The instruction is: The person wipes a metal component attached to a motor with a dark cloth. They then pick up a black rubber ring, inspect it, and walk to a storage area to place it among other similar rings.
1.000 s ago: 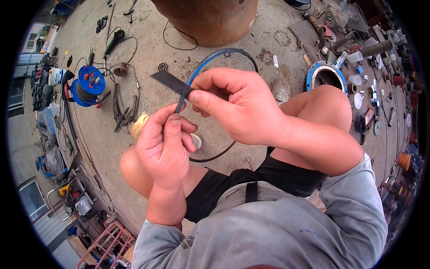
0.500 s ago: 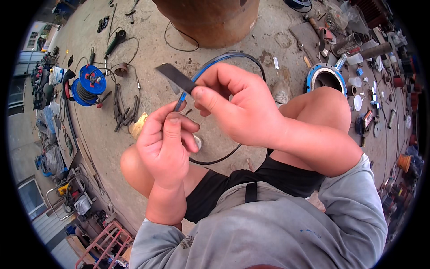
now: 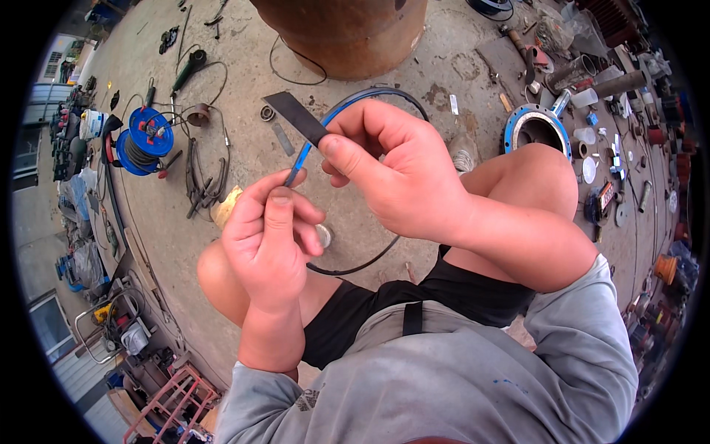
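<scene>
A large thin hoop (image 3: 356,95), black with a blue stretch, curves from my hands over the ground in front of my lap. My left hand (image 3: 268,248) pinches its blue part between thumb and fingertips. My right hand (image 3: 407,177) is closed on a dark flat blade (image 3: 294,116) with a slanted end, which points up and left. The blade's lower end sits between thumb and curled fingers, close beside the blue part of the hoop. Whether its edge touches the hoop I cannot tell.
A rusty drum-like cylinder (image 3: 340,41) stands ahead. At left are a blue cable reel (image 3: 146,140), a green power tool (image 3: 192,66) and loose cables. A blue-rimmed valve (image 3: 538,127) lies by my right knee, with scattered parts beyond. A small metal ring (image 3: 267,113) lies past the blade.
The blade has tilted more steeply and shifted slightly right, uncovering the small metal ring and a grey strip on the ground. More of the blue part shows above my left fingertips.
</scene>
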